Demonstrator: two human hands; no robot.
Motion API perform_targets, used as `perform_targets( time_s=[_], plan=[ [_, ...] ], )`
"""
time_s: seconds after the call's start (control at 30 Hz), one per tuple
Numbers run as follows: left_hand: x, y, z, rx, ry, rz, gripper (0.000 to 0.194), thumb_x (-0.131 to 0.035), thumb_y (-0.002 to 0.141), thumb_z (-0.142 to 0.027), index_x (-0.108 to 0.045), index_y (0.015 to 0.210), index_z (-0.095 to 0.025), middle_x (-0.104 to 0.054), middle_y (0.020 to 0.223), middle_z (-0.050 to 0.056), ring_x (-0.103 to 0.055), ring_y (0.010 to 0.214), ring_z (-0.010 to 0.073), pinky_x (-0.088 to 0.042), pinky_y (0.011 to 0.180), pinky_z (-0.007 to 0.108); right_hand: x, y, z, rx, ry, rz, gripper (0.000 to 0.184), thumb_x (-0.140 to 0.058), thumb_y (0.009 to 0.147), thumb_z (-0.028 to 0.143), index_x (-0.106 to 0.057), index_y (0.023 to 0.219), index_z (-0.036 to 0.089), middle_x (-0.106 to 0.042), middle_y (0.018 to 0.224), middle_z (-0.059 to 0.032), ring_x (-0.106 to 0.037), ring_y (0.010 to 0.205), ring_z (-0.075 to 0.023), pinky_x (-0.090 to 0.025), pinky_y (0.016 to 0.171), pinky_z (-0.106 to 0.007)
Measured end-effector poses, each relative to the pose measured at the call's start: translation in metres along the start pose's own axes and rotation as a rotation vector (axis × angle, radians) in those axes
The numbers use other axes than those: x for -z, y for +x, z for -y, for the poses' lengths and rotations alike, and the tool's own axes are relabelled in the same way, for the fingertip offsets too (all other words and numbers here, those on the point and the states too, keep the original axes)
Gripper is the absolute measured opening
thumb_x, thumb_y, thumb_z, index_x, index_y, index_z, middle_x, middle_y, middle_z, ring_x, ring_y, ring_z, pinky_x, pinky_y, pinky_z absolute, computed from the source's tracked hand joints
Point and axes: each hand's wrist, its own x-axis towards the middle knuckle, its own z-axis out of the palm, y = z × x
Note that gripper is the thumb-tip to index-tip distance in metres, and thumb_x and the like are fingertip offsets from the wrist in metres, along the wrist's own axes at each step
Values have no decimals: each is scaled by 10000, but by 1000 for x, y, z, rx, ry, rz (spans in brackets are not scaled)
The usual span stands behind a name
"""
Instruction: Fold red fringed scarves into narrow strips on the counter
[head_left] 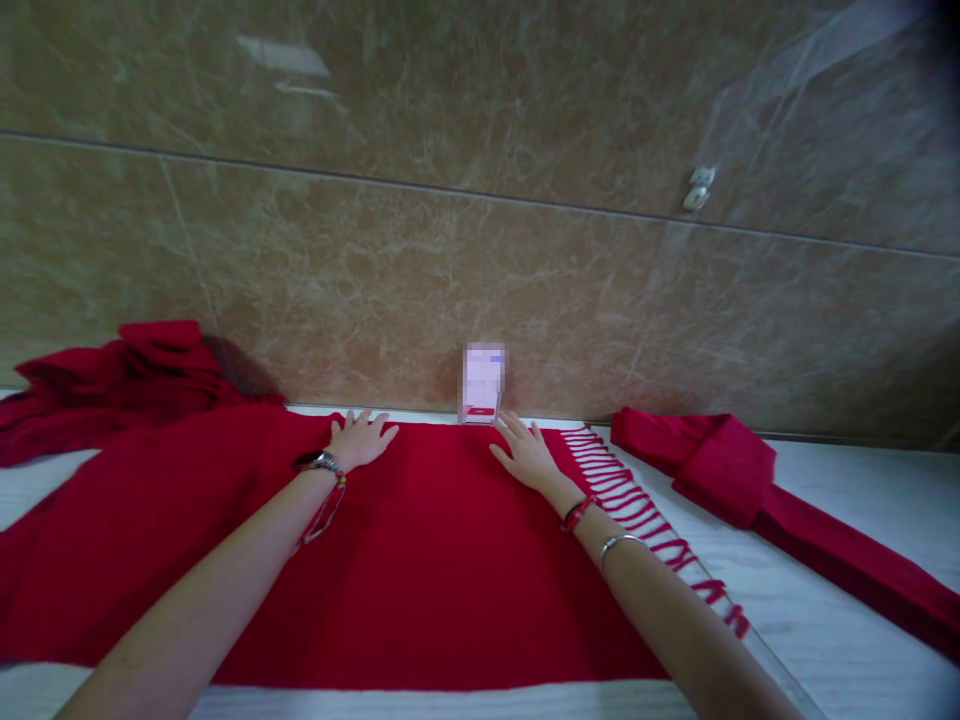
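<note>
A red fringed scarf (435, 570) lies spread flat across the white table, its tassels (630, 500) fanned out along the right end. My left hand (361, 440) rests palm down near the scarf's far edge, fingers spread. Farther right, my right hand (525, 452) lies flat on the same edge, fingers also apart. Just beyond the right fingertips a phone (484, 382) with a lit, blurred screen leans upright against the wall. Neither hand grips anything.
Bunched red cloth (165, 370) is heaped at the back left, by the wall. A folded red strip of fabric (735, 470) lies on the white table (862, 490) at the right. The brown marble-look wall (390, 270) rises behind the table's far edge.
</note>
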Motion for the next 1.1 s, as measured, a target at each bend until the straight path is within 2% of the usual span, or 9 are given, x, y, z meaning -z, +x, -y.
perform_targets(
  time_s=[0.1,0.17,0.37,0.53,0.8,0.97,1.1],
  plan=[
    [-7,6,-6,-41,-19,-13,594,-244,847,-569,-320,1381,-320,-191,1489,53,-146,1325,424,-153,974,666,-1,0,2,-23,35,179,538,-257,907,496,-331,1376,241,-286,1463,-64,-215,1344,-249,-175,1046,-547],
    [-14,6,-6,-18,-36,7,603,-245,843,-581,-295,1389,-330,-176,1493,39,-134,1325,431,-142,982,662,-1,0,1,-41,27,217,552,-237,908,507,-314,1384,238,-267,1470,-62,-200,1348,-253,-170,1046,-553],
    [-22,6,-2,-3,-58,5,627,-241,831,-607,-264,1397,-338,-175,1494,28,-118,1334,415,-121,1009,635,-3,-1,-3,-98,16,160,585,-246,905,511,-293,1395,194,-241,1478,-92,-168,1358,-243,-176,1061,-505],
    [-20,4,-3,-5,-60,7,631,-234,834,-607,-269,1398,-327,-167,1497,32,-121,1334,412,-117,1016,624,-5,0,-3,-74,-8,213,567,-230,911,499,-305,1390,205,-266,1469,-76,-188,1353,-248,-168,1058,-529],
    [-22,0,-1,0,-58,-6,620,-221,849,-585,-271,1402,-309,-172,1496,10,-124,1356,334,-126,1055,559,-7,0,-4,-89,-22,164,538,-249,918,463,-310,1388,207,-268,1469,-77,-185,1354,-243,-149,1062,-532],
    [-24,2,0,6,-48,-6,634,-206,840,-607,-252,1405,-323,-168,1496,-8,-133,1356,329,-128,1058,559,-5,5,13,-63,-51,107,523,-278,917,391,-273,1402,196,-225,1482,-84,-147,1361,-266,-140,1050,-573],
    [-26,5,1,-1,-32,-4,632,-198,844,-600,-248,1408,-317,-166,1497,-2,-125,1356,333,-131,1052,570,-9,8,24,-1,-40,205,523,-234,924,418,-264,1405,216,-221,1483,-73,-166,1359,-252,-193,1035,-575]
  ],
)
